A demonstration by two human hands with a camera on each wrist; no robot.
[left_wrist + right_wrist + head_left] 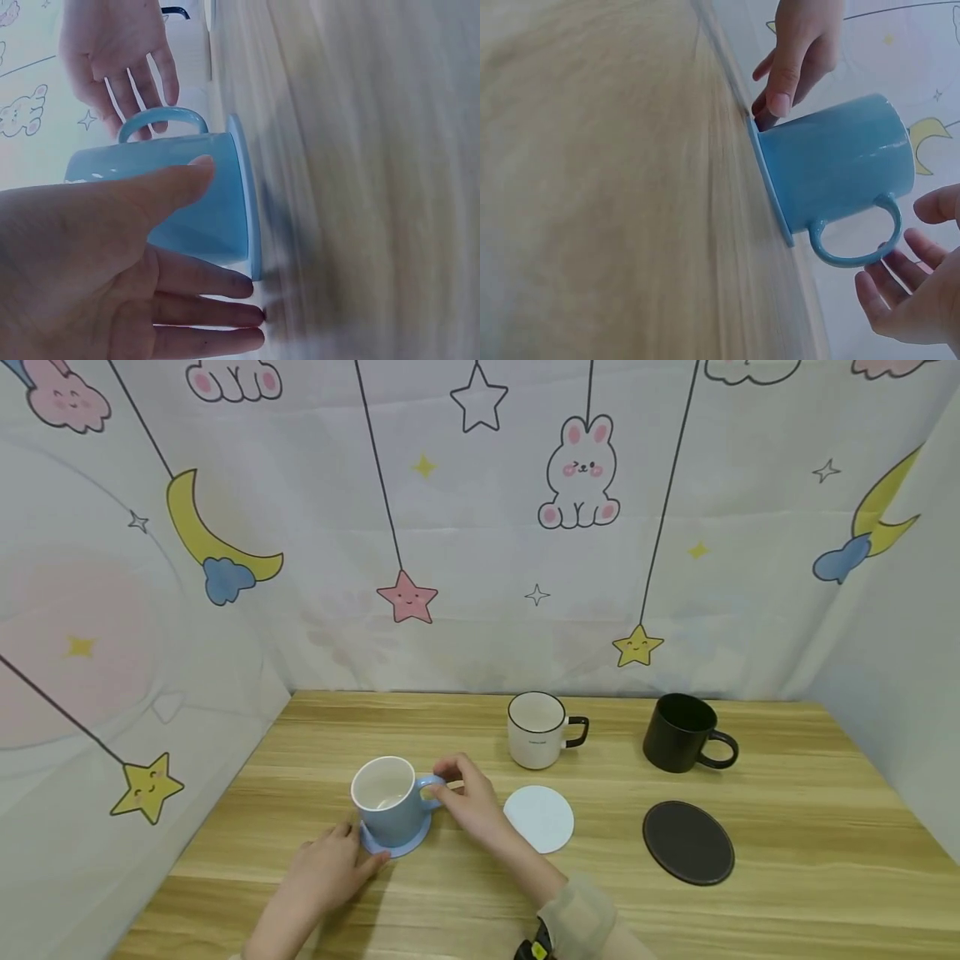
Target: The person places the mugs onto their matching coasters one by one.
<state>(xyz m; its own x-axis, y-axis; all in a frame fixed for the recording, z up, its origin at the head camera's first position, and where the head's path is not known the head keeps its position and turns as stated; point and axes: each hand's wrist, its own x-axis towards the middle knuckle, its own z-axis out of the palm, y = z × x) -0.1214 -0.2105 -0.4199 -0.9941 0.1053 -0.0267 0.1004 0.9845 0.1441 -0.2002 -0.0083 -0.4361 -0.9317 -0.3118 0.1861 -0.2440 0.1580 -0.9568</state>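
Note:
A blue mug with a white inside stands upright on a round blue coaster, its handle pointing right. My left hand is at the coaster's near left edge, fingers fairly straight and thumb apart from them. In the left wrist view the coaster shows edge-on under the mug, beside those fingertips. On the other side, my right hand is at the mug's handle. Its fingertips touch or nearly touch the handle's outer curve, and the thumb stays apart in the right wrist view.
Behind and to the right stand a white mug with a black rim and a black mug. In front of them lie a white round coaster and a black one. Printed curtains enclose the wooden table.

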